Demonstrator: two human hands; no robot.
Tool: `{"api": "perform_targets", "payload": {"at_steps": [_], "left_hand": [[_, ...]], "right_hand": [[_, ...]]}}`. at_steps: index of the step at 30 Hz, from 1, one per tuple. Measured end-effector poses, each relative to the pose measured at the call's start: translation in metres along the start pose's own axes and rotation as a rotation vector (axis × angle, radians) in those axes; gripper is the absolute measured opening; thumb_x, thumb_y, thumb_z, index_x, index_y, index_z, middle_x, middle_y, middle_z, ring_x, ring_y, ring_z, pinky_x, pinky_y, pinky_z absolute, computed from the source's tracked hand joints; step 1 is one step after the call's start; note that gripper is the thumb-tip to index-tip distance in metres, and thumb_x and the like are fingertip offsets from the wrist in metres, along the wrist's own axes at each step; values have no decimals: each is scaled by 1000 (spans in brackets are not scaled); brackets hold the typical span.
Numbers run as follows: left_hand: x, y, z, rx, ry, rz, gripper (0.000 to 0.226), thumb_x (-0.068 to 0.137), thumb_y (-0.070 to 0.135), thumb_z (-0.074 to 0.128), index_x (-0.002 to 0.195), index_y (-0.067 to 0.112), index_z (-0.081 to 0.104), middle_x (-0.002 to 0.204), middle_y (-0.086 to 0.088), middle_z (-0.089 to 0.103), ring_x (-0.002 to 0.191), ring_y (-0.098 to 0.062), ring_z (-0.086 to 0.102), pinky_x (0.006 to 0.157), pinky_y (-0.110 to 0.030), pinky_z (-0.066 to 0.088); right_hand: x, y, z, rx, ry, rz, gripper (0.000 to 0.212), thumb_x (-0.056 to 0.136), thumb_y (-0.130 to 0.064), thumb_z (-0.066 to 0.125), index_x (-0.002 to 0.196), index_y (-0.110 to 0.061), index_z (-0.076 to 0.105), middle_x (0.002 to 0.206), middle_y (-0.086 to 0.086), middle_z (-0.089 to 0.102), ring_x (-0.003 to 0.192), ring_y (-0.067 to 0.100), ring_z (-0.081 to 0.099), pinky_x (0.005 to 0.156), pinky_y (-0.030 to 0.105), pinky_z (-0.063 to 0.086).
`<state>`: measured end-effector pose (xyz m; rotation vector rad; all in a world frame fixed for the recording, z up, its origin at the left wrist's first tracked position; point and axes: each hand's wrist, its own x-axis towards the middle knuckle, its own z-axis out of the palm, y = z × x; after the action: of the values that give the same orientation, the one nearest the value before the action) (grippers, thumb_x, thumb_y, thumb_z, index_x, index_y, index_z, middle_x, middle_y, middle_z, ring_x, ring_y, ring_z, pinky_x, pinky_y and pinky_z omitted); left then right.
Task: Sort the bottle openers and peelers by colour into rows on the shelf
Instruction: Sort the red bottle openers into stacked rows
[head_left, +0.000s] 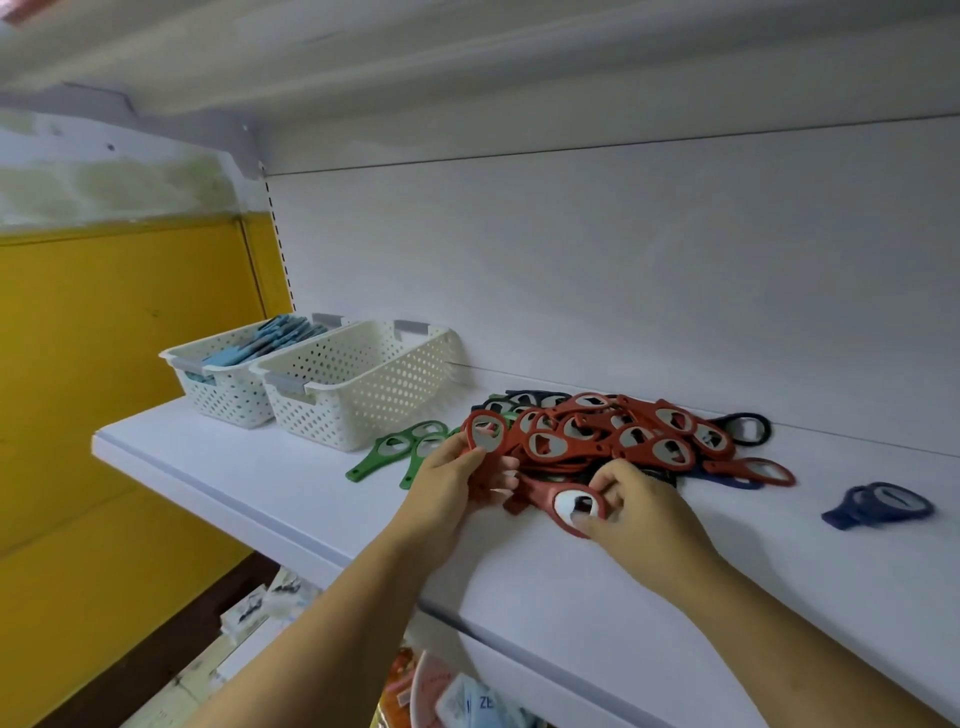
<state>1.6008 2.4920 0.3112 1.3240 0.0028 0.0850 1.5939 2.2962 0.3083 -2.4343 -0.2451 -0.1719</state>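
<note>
On the white shelf (249, 467) a heap of red bottle openers (618, 436) lies near the back wall; the left hand (452, 483) grips a small stack of red openers (485, 431) at the heap's left edge, fingers curled round them; the right hand (644, 506) pinches a single red opener (576, 506) by its head, just in front of the heap; green openers (400, 449) lie just left of the heap; blue openers (883, 504) lie well apart to the right; a black opener (748, 428) sits at the heap's far right edge; two white baskets (358, 395) stand side by side further left, the farther one holding pale blue items (270, 343).
</note>
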Motion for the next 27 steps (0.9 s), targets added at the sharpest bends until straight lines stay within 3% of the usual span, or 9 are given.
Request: {"api": "perform_targets", "payload": {"at_steps": [2, 5, 8, 11, 13, 16, 20, 23, 27], "left_hand": [[0, 0, 1, 8, 7, 9, 26, 98, 2, 36, 103, 8, 61, 84, -12, 68, 69, -22, 63, 58, -28, 51], [-1, 0, 1, 104, 7, 46, 26, 96, 2, 40, 97, 8, 65, 78, -10, 69, 60, -16, 60, 51, -25, 44], [-2, -3, 2, 206, -56, 64, 25, 97, 10, 45, 93, 11, 70, 82, -13, 69, 62, -20, 57, 56, -32, 40], [-7, -5, 5, 403, -223, 74, 20, 94, 27, 57, 91, 16, 74, 77, -1, 69, 66, -13, 58, 57, -25, 45], [-9, -4, 7, 469, -324, 62, 15, 89, 24, 65, 97, 14, 73, 74, 1, 66, 61, -8, 54, 56, -19, 44], [-7, -5, 6, 514, -293, 61, 9, 89, 14, 65, 96, 15, 70, 76, -1, 67, 58, -8, 53, 54, -18, 43], [-3, -1, 3, 273, -102, 65, 16, 100, 13, 45, 102, 7, 60, 79, -8, 68, 50, -13, 54, 43, -21, 36], [0, 0, -1, 18, -14, 6, 22, 103, 14, 35, 99, 8, 57, 78, -8, 69, 52, -15, 54, 48, -23, 38], [0, 2, -1, -37, 10, -32, 25, 103, 12, 32, 103, 7, 57, 81, -9, 69, 56, -16, 54, 53, -24, 42]], "right_hand": [[1, 0, -3, 283, -8, 0, 16, 86, -15, 67, 84, -25, 55, 76, 2, 64, 60, 10, 57, 57, 28, 52], [0, -3, -10, 563, 21, -27, 18, 89, -2, 61, 87, -20, 63, 73, -1, 61, 49, -1, 53, 49, 15, 46], [-1, -4, -10, 640, 26, -67, 19, 88, -2, 63, 90, -20, 68, 71, -3, 65, 50, -1, 54, 48, 13, 43], [-1, -6, -2, 691, 19, -76, 22, 85, 0, 65, 90, -21, 69, 69, -4, 67, 50, 2, 54, 50, 14, 44], [0, -8, 2, 724, 19, -69, 24, 85, 2, 65, 99, -17, 69, 74, -2, 67, 53, 3, 58, 53, 15, 48], [2, -9, 1, 783, 50, -72, 30, 87, 4, 61, 105, -19, 65, 89, 1, 67, 62, 5, 65, 58, 17, 53], [8, 2, -2, 617, 220, -37, 23, 90, -6, 60, 101, -25, 64, 90, -6, 66, 74, 11, 66, 65, 23, 54], [8, 10, 0, 385, 225, -20, 16, 89, -10, 62, 95, -24, 65, 80, -8, 63, 75, 6, 60, 65, 17, 46], [7, 9, 4, 134, 201, -47, 12, 88, -14, 63, 94, -25, 66, 79, -13, 60, 65, 2, 52, 58, 15, 39]]}}
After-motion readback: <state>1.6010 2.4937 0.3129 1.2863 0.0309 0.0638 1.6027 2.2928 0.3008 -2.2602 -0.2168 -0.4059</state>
